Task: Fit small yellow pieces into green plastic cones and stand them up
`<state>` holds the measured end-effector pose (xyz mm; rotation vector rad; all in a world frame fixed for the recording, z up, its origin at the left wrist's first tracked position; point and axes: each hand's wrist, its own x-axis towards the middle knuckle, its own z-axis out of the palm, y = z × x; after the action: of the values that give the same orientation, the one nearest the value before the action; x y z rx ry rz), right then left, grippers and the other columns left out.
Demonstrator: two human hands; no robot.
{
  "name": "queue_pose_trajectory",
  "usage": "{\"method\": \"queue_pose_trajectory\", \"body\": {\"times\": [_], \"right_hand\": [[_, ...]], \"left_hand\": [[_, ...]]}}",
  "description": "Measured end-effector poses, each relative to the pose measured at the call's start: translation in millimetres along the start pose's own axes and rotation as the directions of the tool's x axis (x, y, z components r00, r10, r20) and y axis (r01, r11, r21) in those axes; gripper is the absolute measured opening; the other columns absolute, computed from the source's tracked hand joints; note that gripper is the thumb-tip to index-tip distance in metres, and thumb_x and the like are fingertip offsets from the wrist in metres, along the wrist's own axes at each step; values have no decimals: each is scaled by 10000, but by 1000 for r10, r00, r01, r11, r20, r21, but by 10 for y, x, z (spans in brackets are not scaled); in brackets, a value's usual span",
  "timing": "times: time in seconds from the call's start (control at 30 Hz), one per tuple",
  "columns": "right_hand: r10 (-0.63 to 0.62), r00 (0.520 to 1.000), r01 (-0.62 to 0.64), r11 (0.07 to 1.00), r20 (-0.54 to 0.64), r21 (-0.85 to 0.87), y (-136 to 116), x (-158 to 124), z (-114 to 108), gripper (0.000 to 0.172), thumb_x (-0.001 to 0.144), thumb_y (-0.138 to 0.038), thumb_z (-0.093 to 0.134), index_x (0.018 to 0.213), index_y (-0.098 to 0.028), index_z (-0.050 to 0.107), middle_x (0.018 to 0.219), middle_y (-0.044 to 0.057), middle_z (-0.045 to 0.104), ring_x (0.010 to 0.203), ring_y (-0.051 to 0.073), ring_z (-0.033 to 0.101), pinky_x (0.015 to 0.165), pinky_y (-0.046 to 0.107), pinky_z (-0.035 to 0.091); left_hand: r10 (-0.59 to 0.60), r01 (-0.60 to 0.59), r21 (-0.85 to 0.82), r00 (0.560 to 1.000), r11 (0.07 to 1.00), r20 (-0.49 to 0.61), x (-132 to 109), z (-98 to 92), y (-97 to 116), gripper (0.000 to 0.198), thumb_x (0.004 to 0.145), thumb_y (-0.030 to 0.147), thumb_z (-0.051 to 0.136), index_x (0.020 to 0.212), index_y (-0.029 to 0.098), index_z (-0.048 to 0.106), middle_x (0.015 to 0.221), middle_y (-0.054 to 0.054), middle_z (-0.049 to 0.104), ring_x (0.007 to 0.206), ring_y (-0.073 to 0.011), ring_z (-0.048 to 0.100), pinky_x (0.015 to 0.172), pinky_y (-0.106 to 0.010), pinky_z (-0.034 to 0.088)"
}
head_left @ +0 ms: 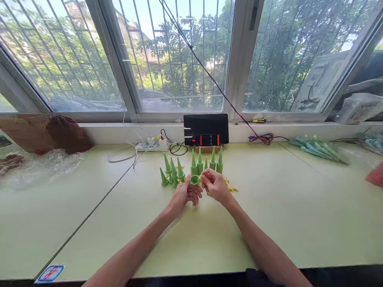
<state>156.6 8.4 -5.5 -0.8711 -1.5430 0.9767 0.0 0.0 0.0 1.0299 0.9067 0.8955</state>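
Note:
My left hand (188, 194) is closed at thumb and forefinger on a green cone-shaped piece (194, 180), its round hollow end turned towards me. The other fingers curl loosely below it. Close by on the right, my right hand (216, 185) pinches a small yellow piece at the rim of that hollow end; the fingers mostly cover it. Left of my hands stands a group of green cones (174, 172), pointed ends up. Behind them is a second group of upright green cones (200, 161). Small yellow pieces (231, 187) lie loose beside my right hand.
At the back, a black tablet-like screen (206, 123) leans against the sill. A white power strip (152, 146) with cables lies left of it. Bagged green pieces (320, 148) are at the right; clear plastic wrap (56, 162) and a cardboard box (26, 131) at the left.

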Motion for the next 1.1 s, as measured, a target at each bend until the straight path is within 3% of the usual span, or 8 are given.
{"method": "queue_pose_trajectory", "body": {"times": [0.23, 0.8, 1.1], "right_hand": [[11, 999, -11, 1000, 31, 6, 3, -8, 8, 164, 895, -362, 520, 831, -211, 517, 577, -49, 501, 458, 92, 405, 454, 217, 341], [28, 998, -28, 1000, 48, 14, 18, -6, 2, 168, 878, -353, 525, 799, -206, 506, 570, -42, 507, 479, 99, 425, 453, 217, 340], [44, 998, -45, 999, 52, 7, 34, -7, -20, 151, 880, -341, 524, 803, -212, 509, 552, -51, 499, 465, 97, 413, 444, 214, 333]], "left_hand": [[-55, 59, -74, 997, 995, 55, -32, -8, 20, 665, 843, 645, 487, 725, 28, 707, 603, -110, 665, 405, -133, 566, 404, -235, 411], [82, -83, 10, 992, 997, 94, -30, -53, 14, 563, 835, 591, 567, 755, 48, 694, 651, -99, 665, 444, -105, 551, 409, -218, 415], [154, -166, 175, 985, 970, 82, -23, -82, 4, 519, 836, 571, 577, 691, 78, 650, 653, -88, 645, 467, -108, 548, 445, -233, 431]]}}
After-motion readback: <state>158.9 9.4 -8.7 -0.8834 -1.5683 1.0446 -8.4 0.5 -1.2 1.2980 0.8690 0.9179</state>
